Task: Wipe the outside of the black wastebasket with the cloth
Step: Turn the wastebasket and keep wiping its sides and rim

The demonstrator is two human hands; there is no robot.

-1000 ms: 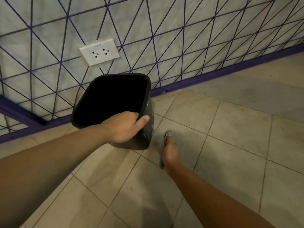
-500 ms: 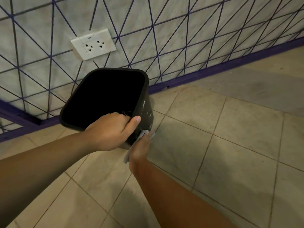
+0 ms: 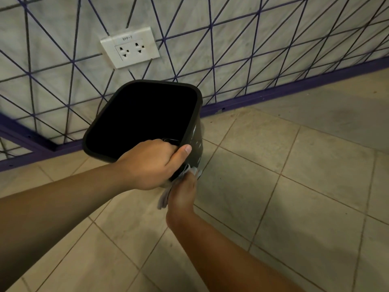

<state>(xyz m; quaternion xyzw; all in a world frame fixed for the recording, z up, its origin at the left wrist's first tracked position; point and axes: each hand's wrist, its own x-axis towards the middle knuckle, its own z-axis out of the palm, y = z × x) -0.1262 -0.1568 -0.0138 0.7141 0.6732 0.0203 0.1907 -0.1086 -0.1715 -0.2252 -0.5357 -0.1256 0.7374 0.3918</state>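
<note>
L hand (image 3: 151,163) hides wastebasket (image 3: 194,133) rim; cloth (image 3: 166,194) mostly covered by R hand (image 3: 182,194).

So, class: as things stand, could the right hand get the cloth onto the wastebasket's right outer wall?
Probably yes: the right hand already holds the cloth against the wastebasket near that wall, which faces bare floor.

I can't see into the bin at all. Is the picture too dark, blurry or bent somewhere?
Head view: the wastebasket interior reads pure black, no detail; small glints on its outer side; soft arm shadows on the floor tiles; straight wall lines bow slightly, wide-angle; the cloth looks a bit smeared.
</note>
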